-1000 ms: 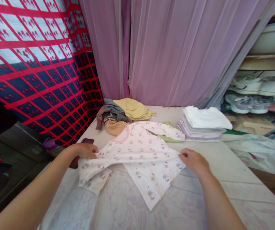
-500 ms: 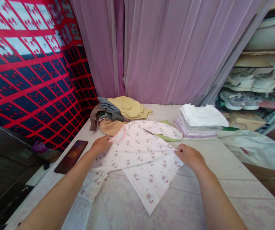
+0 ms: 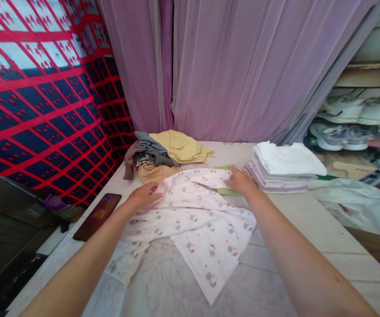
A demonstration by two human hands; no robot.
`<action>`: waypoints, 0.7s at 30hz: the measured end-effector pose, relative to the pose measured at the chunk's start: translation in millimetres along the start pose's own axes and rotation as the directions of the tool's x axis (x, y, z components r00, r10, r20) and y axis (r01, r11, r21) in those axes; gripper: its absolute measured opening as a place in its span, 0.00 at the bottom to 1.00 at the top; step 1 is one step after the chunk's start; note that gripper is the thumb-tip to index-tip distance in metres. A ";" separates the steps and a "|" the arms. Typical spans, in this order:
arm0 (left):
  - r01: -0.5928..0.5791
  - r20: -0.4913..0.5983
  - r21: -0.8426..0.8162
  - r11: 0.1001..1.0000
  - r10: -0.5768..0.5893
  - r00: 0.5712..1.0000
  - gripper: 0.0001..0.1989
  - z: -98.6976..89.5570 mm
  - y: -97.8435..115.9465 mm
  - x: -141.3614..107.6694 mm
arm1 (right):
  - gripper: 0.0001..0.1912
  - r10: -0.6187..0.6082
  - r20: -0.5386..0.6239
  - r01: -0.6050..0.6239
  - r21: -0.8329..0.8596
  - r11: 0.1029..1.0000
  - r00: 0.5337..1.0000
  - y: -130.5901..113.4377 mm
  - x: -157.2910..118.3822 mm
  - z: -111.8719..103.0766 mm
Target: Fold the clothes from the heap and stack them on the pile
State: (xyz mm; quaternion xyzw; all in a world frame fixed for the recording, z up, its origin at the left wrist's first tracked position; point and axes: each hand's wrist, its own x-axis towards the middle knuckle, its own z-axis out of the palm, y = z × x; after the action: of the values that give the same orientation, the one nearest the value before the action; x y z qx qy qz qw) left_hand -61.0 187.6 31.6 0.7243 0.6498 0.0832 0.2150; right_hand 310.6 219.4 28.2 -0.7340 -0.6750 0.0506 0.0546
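Head view, sole view

Item: long-sleeved top (image 3: 191, 218), white-pink with printed cat figures; lies partly spread on the patterned bedding (image 3: 309, 237), between the person's forearms, hem corner pointing to the near side

Change: the right hand (image 3: 243, 181) has left the side edge near the hem and is now at the far sleeve (image 3: 206, 175); the side edge lies released, body fabric slack in shallow folds; the left hand (image 3: 143, 197) remains by the pink neckline (image 3: 163, 193)

Bearing on the work: the handling appears to pass from body to sleeve, neckline serving as the other hold point

Fingers: right, thumb and fingers pinching the sleeve towards its end, cuff hidden by the hand; left, curved at the neckline, pinch or mere contact impossible to tell

Nearby: green cloth (image 3: 229, 192), partly under the sleeve; white folded garment (image 3: 289, 159) atop a lilac folded stack (image 3: 259, 180); mustard garment (image 3: 180, 147) on a mixed heap; smartphone (image 3: 99, 215), beside the left forearm

Containers: shelf rack (image 3: 375, 66), holding white shoes (image 3: 345, 110) above grey sneakers (image 3: 355, 136); cardboard box (image 3: 345, 166) below, contents unseen; translucent plastic bag (image 3: 365, 207), contents indistinct; purple-topped tub (image 3: 54, 201), contents unclear
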 end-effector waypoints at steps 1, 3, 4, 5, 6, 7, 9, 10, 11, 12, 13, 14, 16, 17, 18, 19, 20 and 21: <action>-0.012 -0.057 0.009 1.000 0.013 0.998 0.26 4.8 7.9 5.0 | 0.24 0.006 0.037 -0.005 -0.022 1.000 0.999 -0.6 2.3 0.6; 0.020 -0.139 0.073 0.997 -0.010 0.990 0.24 11.2 21.7 13.2 | 0.17 0.009 0.061 -0.006 -0.057 0.998 0.998 -0.8 4.7 0.4; 0.053 -0.163 0.107 0.993 -0.035 0.986 0.23 12.4 27.5 16.0 | 0.16 0.018 0.052 -0.015 -0.065 0.998 0.998 -0.9 5.7 0.0; 0.083 -0.177 0.137 0.987 -0.058 0.983 0.21 12.4 32.4 18.0 | 0.18 0.031 0.037 -0.028 -0.070 0.997 0.999 -1.2 7.0 -0.6; 0.102 -0.185 0.164 0.981 -0.071 0.980 0.20 11.3 36.7 19.0 | 0.23 0.044 0.020 -0.042 -0.073 0.996 0.999 -1.9 8.9 -1.1; 0.107 -0.192 0.188 0.976 -0.070 0.979 0.19 9.3 40.5 19.2 | 0.28 0.053 0.011 -0.052 -0.076 0.996 0.999 -2.9 11.4 -1.4; 0.058 -0.200 0.239 0.969 -0.010 0.980 0.17 3.8 46.7 17.4 | 0.32 0.042 0.040 -0.039 -0.082 0.996 0.998 -5.9 17.3 -1.5; 0.019 -0.203 0.259 0.966 0.036 0.979 0.17 0.8 49.1 15.8 | 0.30 0.030 0.071 -0.024 -0.086 0.996 0.997 -7.4 20.5 -1.6; -0.021 -0.208 0.266 0.964 0.078 0.975 0.17 -2.2 50.8 14.2 | 0.27 0.022 0.101 -0.013 -0.089 0.996 0.995 -8.7 23.5 -2.0; -0.052 -0.214 0.250 0.967 0.107 0.971 0.16 -5.3 51.8 12.9 | 0.22 0.021 0.123 -0.010 -0.093 0.996 0.992 -9.9 26.3 -3.0; -0.067 -0.220 0.201 0.977 0.112 0.969 0.16 -8.5 51.9 12.3 | 0.18 0.027 0.137 -0.014 -0.098 0.995 0.990 -10.9 28.8 -5.0; -0.066 -0.220 0.116 0.991 0.090 0.971 0.15 -11.9 51.2 12.6 | 0.16 0.040 0.136 -0.027 -0.099 0.995 0.990 -11.9 31.3 -8.0; -0.032 -0.167 -0.148 0.989 0.007 0.986 0.14 -20.3 48.2 17.0 | 0.16 0.073 0.058 -0.069 -0.074 0.995 0.996 -15.7 36.3 -17.4; -0.002 -0.131 -0.292 0.957 -0.038 0.991 0.14 -25.3 46.3 21.2 | 0.17 0.084 -0.017 -0.084 -0.036 0.996 0.996 -19.3 39.0 -23.4; 0.032 -0.107 -0.423 0.906 -0.085 0.991 0.14 -30.6 44.5 26.4 | 0.18 0.079 -0.108 -0.077 0.023 0.997 0.991 -24.3 41.9 -29.6; 0.056 -0.102 -0.535 0.843 -0.130 0.986 0.13 -35.8 43.0 32.4 | 0.19 0.057 -0.207 -0.038 0.097 0.995 0.977 -30.8 44.5 -35.7; 0.069 -0.121 -0.623 0.780 -0.182 0.976 0.12 -40.5 41.8 38.5 | 0.21 0.007 -0.287 0.044 0.172 0.984 0.958 -38.5 46.5 -40.9; 0.072 -0.144 -0.692 0.718 -0.235 0.961 0.10 -44.1 40.9 44.2 | 0.24 -0.080 -0.344 0.166 0.230 0.959 0.936 -46.8 47.3 -45.0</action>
State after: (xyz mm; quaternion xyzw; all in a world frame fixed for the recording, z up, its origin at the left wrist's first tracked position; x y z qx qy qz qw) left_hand -35.3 237.2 81.1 0.5245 0.6518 0.3770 0.3973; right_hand 275.1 269.8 79.6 -0.6748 -0.6889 0.0096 0.2643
